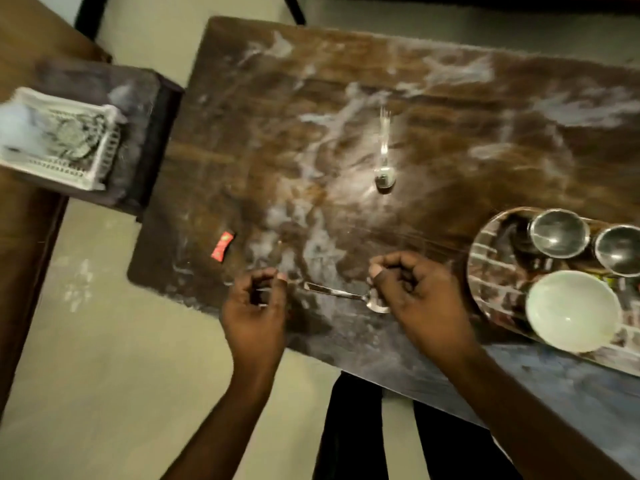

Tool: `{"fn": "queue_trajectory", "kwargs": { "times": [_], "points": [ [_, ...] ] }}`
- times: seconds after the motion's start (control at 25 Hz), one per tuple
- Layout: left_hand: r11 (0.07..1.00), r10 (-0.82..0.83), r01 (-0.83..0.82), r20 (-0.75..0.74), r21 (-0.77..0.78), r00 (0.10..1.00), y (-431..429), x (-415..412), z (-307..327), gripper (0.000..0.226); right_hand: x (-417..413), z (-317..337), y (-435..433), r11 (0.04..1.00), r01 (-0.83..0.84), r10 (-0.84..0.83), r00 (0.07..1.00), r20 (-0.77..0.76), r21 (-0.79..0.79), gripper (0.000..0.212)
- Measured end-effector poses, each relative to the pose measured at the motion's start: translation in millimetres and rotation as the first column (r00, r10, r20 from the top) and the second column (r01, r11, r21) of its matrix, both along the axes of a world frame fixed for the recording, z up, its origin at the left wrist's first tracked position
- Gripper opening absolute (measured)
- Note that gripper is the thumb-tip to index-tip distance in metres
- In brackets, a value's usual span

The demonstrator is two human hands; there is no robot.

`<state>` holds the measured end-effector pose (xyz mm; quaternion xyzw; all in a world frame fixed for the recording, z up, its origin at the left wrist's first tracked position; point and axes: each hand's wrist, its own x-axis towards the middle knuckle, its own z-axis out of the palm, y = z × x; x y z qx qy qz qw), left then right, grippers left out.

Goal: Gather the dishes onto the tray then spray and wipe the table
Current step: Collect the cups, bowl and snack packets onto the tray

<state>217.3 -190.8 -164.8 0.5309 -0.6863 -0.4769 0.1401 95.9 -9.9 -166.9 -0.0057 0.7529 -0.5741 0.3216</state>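
Observation:
A long wooden table [450,109] has white smears across its top. At its right end a round tray [491,265] holds two steel bowls [558,233] [620,249] and a white bowl [573,310]. One steel spoon [384,157] lies alone mid-table. A second spoon [337,293] lies near the front edge between my hands. My right hand [415,292] is curled over its bowl end, thumb and fingers pinched there. My left hand [256,306] hovers just left of the handle tip with fingers curled; whether it holds anything is unclear.
A small red packet [222,245] lies on the table's near left corner. A white slotted basket [59,140] sits on a dark side stand left of the table. Pale floor shows between them, and my dark trouser legs stand below the front edge.

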Motion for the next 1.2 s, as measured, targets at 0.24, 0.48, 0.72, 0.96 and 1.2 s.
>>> {"fn": "queue_trajectory", "kwargs": {
  "times": [0.24,0.48,0.72,0.96,1.2],
  "points": [
    [0.986,0.04,-0.018,0.132,-0.167,0.99,-150.4,21.7,-41.6,0.03,43.8,-48.8,-164.4,0.988,-0.121,0.139,0.972,0.192,-0.1,0.021],
    [0.963,-0.246,0.265,0.245,-0.046,0.938,-169.3,8.4,-60.5,0.02,50.0,-69.4,-239.1,0.996,-0.09,0.094,0.957,0.276,-0.026,0.039],
    [0.947,-0.322,0.314,0.176,0.073,0.93,-156.4,2.4,-45.9,0.014,33.0,-56.2,-212.9,0.989,-0.149,0.151,0.97,0.191,-0.026,0.048],
    [0.689,-0.685,0.718,0.234,-0.096,0.69,-88.9,-42.4,2.1,0.023,-19.6,-9.8,-89.5,0.82,-0.458,0.568,0.725,-0.389,0.343,0.02],
    [0.67,-0.706,0.728,-0.176,0.147,0.686,70.2,-117.9,46.7,0.027,-43.1,35.3,76.6,0.968,-0.148,0.22,0.888,-0.404,0.2,0.013]
  ]
}}
